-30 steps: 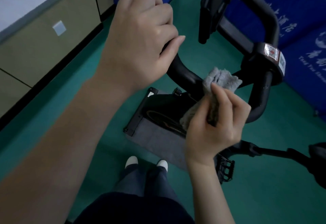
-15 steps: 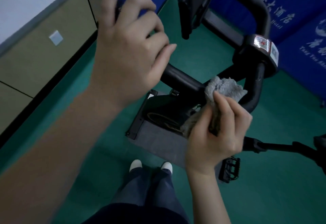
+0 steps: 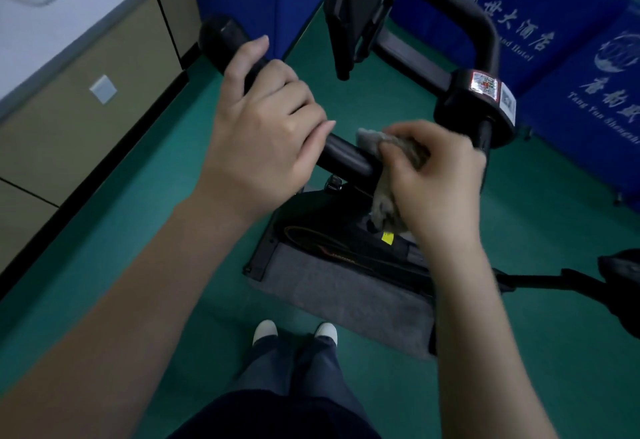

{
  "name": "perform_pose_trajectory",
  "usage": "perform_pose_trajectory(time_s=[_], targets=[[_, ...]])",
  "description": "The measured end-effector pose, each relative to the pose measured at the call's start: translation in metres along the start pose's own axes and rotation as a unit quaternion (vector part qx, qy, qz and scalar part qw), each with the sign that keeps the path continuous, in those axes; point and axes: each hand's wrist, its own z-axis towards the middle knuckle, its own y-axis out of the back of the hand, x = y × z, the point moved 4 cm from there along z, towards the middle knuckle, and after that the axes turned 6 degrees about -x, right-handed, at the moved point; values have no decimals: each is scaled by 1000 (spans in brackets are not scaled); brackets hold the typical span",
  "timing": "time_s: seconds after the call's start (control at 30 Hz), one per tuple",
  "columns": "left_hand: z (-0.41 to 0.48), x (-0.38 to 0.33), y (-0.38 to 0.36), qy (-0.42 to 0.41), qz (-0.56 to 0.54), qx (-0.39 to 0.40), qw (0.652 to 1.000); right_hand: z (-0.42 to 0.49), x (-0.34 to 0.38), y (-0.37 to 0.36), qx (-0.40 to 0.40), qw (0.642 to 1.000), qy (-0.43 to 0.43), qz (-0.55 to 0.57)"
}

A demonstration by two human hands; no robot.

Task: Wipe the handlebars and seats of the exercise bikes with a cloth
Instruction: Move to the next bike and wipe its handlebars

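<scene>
A black handlebar (image 3: 346,156) of an exercise bike curves from a grip end at the upper left to a clamp with stickers (image 3: 483,106) at the right. My left hand (image 3: 263,130) grips the left part of the bar, fingers curled over it. My right hand (image 3: 436,175) holds a grey cloth (image 3: 384,203) wrapped against the bar just left of the clamp. The bike's seat (image 3: 623,286) shows only as a dark shape at the right edge.
The bike's base stands on a grey mat (image 3: 346,296) on green floor. A beige cabinet (image 3: 86,92) with a white top runs along the left. Blue printed panels (image 3: 571,23) stand behind the bike. My feet (image 3: 294,331) are just before the mat.
My left hand lifted off the bar with fingers spread, then came down again and gripped it. My right hand moved the cloth from under the bend onto the bar.
</scene>
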Motion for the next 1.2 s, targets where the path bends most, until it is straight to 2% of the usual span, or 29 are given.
perform_pose_trajectory(time_s=[0.1, 0.2, 0.27, 0.37, 0.43, 0.57, 0.77, 0.87, 0.97, 1.07, 1.2], targets=[[0, 0, 1, 0, 1, -3, 1000, 34, 7, -18, 169, 985, -25, 14], [0, 1, 1, 2, 5, -9, 1000, 52, 11, -38, 301, 950, -50, 61], [0, 1, 2, 0, 11, -9, 1000, 56, 7, -40, 357, 930, -58, 69], [-1, 1, 2, 6, 9, -8, 1000, 59, -7, -28, 395, 916, -51, 49], [0, 0, 1, 9, 11, -6, 1000, 58, -13, -25, 406, 910, -67, 57], [0, -2, -1, 9, 20, -3, 1000, 57, -11, -34, 382, 919, -68, 74], [2, -12, 0, 37, 1, -13, 999, 62, -32, -18, 454, 890, -40, -13], [4, -30, -6, 20, -41, 0, 999, 62, -35, -16, 468, 882, -46, -18], [3, -49, -14, 10, -76, 27, 997, 60, -32, -18, 457, 889, -35, -15], [0, -55, -18, 29, -104, 45, 993, 60, -38, -3, 444, 893, -1, -69], [-1, -55, -19, 52, -115, 58, 990, 49, -42, 19, 342, 935, 24, -93]])
